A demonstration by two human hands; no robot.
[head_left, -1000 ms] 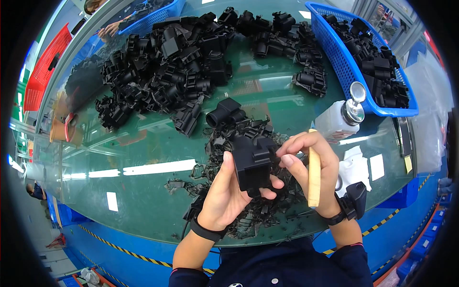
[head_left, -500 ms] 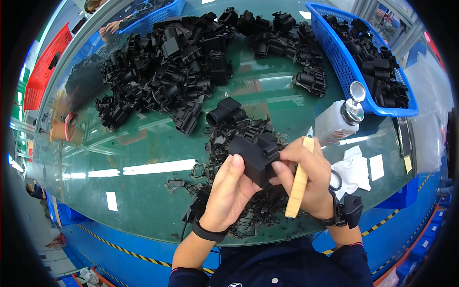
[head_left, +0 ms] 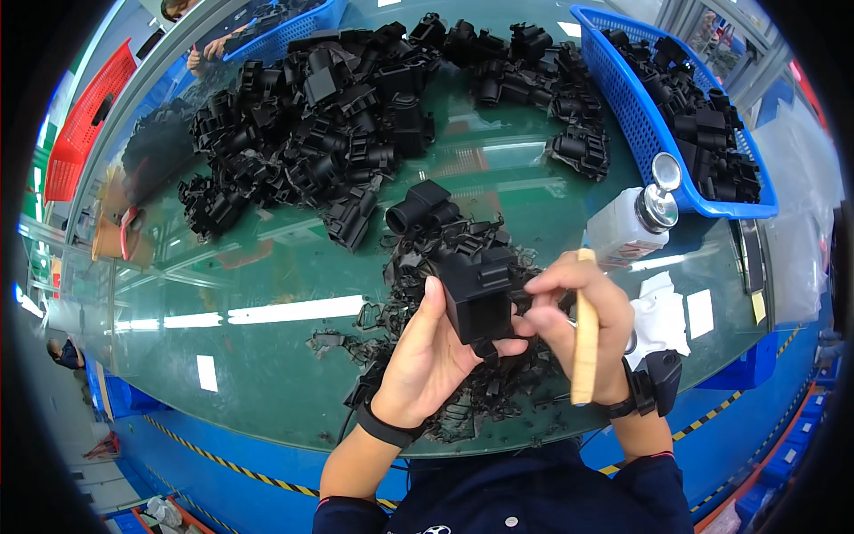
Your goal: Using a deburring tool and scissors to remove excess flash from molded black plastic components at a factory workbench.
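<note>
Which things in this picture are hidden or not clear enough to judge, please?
- Head view: the near face of the black plastic part is hidden by the left hand and right hand.
- The working tip of the wooden-handled tool is hidden behind the right fingers.
- The scraps under the hands are partly covered.
- The far blue basket is cut by the rim.

Bare glass (head_left: 267, 356) left of scrap pile (head_left: 480, 400)

Bright overhead light; white glare streaks on the glass table (head_left: 267, 311); sharp centre, fisheye bending and dark corners.
</note>
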